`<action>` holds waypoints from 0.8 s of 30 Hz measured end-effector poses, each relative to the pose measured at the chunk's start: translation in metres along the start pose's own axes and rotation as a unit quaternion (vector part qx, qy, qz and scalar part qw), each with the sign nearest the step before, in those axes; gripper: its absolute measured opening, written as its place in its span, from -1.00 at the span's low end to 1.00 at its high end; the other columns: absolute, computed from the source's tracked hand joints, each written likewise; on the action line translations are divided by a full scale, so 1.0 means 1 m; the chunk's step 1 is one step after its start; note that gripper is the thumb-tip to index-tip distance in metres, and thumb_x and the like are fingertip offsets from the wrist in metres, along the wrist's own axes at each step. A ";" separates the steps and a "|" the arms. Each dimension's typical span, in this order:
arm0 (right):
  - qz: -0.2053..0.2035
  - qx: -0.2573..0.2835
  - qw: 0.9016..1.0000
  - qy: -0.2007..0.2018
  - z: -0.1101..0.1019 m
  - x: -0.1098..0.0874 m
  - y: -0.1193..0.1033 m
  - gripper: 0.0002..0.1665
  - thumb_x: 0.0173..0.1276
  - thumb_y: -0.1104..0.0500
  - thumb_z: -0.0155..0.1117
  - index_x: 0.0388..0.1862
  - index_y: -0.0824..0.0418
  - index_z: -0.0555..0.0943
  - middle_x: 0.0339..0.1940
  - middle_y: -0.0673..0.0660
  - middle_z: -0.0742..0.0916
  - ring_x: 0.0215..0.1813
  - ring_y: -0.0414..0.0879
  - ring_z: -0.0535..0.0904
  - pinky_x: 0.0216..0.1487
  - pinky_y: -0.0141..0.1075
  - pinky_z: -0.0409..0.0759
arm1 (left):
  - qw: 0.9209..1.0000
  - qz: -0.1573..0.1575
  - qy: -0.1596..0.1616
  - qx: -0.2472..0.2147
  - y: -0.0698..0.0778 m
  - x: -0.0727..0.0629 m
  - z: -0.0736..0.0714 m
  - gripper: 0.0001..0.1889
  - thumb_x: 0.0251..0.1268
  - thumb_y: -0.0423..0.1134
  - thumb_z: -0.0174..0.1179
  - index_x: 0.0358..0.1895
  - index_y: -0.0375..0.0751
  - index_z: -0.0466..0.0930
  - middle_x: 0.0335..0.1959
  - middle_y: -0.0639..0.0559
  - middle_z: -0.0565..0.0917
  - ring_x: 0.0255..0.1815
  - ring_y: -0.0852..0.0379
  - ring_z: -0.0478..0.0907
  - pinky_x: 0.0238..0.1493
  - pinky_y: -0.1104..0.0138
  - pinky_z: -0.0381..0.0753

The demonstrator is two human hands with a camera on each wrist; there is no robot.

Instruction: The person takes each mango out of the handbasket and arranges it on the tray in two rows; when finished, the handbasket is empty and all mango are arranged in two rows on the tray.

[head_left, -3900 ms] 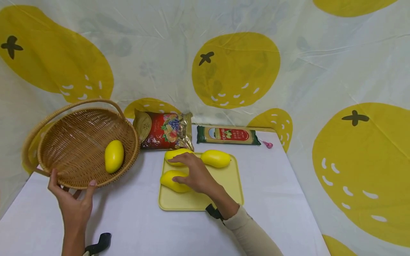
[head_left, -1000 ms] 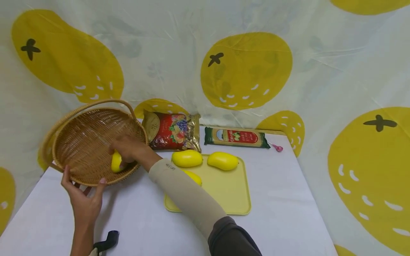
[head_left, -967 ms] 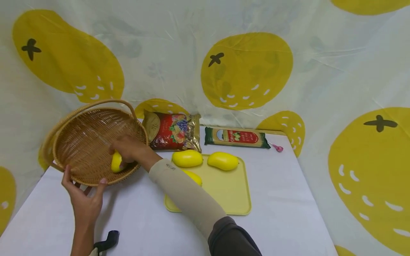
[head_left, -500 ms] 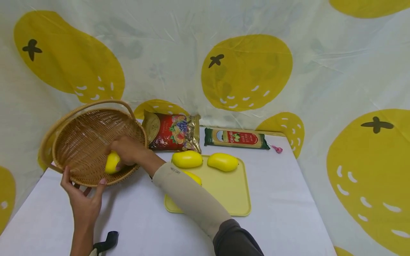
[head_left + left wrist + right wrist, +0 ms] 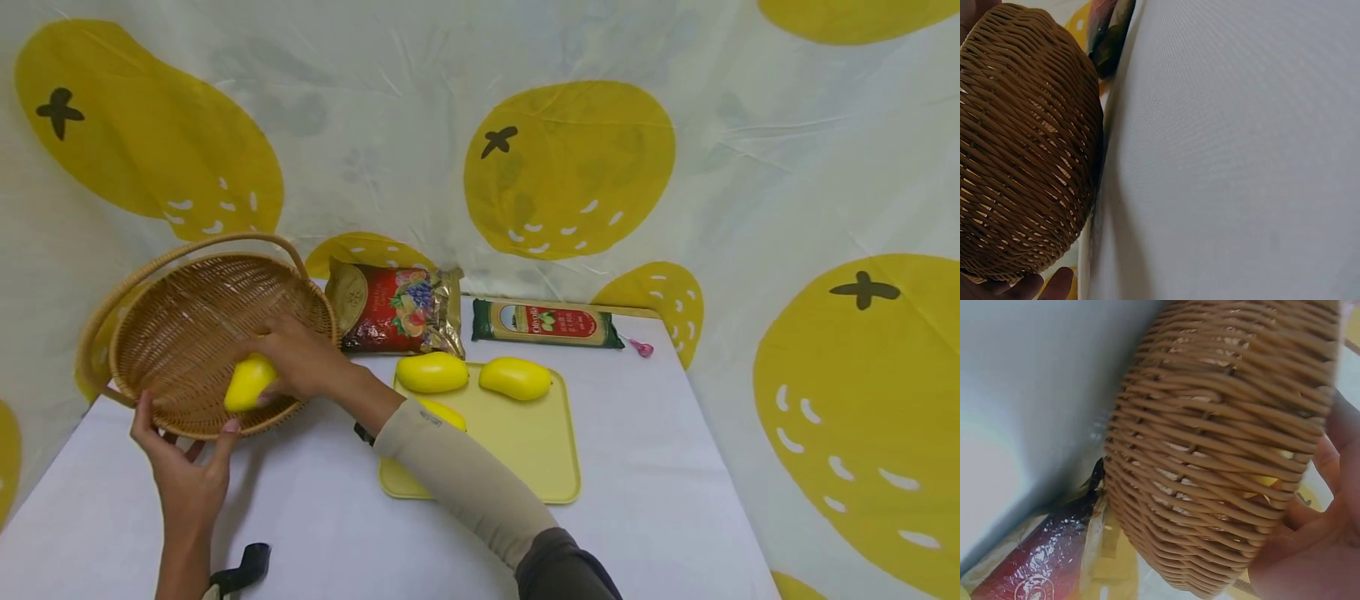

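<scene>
At the left of the head view, a wicker basket with a hoop handle stands tilted, its opening facing me. My left hand holds the near rim, thumb and fingers spread along it. Inside the basket, my right hand grips a yellow mango from its right side, close to the near rim. The left wrist view has the woven outer wall with left fingertips at the bottom. Through the weave in the right wrist view, a bit of yellow shows beside the right hand.
A yellow tray bears three more mangoes, one partly behind the right sleeve. Behind it are a red and gold candy bag, a green-ended Olivoilà packet and a pink lollipop. A patterned cloth hangs behind the table.
Earlier the right hand was over the tray while the mango lay in the basket. It has since gripped that mango and shifted it left inside. The left hand keeps hold of the rim.
</scene>
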State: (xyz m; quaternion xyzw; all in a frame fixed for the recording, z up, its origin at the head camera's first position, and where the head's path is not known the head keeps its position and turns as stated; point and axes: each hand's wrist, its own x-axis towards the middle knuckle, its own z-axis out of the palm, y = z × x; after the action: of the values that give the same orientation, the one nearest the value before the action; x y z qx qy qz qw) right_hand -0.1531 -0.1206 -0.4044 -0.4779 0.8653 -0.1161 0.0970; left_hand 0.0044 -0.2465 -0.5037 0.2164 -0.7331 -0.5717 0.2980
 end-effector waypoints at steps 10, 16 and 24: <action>-0.005 0.039 0.997 0.062 -0.004 -0.020 0.000 -0.17 0.23 -0.28 0.57 0.50 -0.30 0.56 0.58 -0.10 0.51 0.59 -0.19 0.29 0.56 -0.39 0.29 | 1.000 -0.001 0.000 0.003 -0.001 0.000 -0.002 0.14 0.27 -0.42 0.42 0.72 0.24 -0.18 0.74 0.09 -0.02 0.64 -0.08 0.12 0.64 -0.19 0.26; 0.020 0.073 0.994 0.081 -0.006 -0.031 0.004 -0.15 0.23 -0.29 0.56 0.52 -0.30 0.54 0.64 -0.10 0.45 0.64 -0.17 0.25 0.57 -0.36 0.31 | 1.000 0.002 -0.001 0.005 -0.001 -0.001 -0.001 0.14 0.28 -0.42 0.41 0.72 0.23 -0.19 0.74 0.10 -0.02 0.64 -0.08 0.13 0.64 -0.18 0.26; 0.026 0.099 0.987 0.121 -0.016 -0.055 0.004 -0.16 0.24 -0.26 0.57 0.51 -0.27 0.56 0.62 -0.12 0.47 0.65 -0.16 0.25 0.56 -0.35 0.35 | 1.000 -0.002 0.002 0.015 0.000 -0.001 -0.001 0.13 0.28 -0.41 0.41 0.72 0.23 -0.18 0.74 0.09 -0.01 0.63 -0.08 0.14 0.63 -0.13 0.31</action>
State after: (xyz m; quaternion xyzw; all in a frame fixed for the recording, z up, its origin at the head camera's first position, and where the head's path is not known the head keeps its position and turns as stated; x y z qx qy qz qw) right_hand -0.1317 -0.0702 -0.3874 -0.4260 0.8668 -0.2558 0.0416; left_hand 0.0058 -0.2463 -0.5038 0.2233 -0.7405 -0.5609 0.2953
